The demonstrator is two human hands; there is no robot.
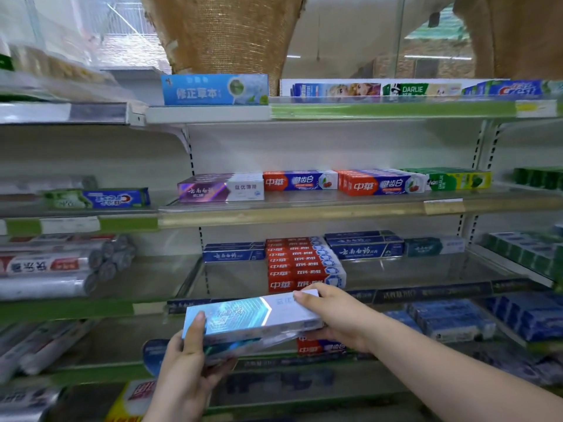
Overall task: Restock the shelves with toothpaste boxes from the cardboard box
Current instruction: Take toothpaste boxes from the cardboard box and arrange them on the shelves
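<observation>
I hold a small stack of shiny teal-and-white toothpaste boxes (249, 319) level in front of the shelves. My left hand (189, 360) grips the stack's left end, thumb on top. My right hand (332, 318) grips its right end, thumb across the white part. The stack hovers just before the third shelf (426, 292), below a pile of red toothpaste boxes (301, 264). The cardboard box is not in view.
The shelf above carries purple (221, 187), red-and-blue (300, 180) and green Darlie boxes (460, 180). Dark blue boxes (233, 252) flank the red pile. The top shelf has a light blue box (214, 89). Rolls in wrap (51, 266) fill the left bay.
</observation>
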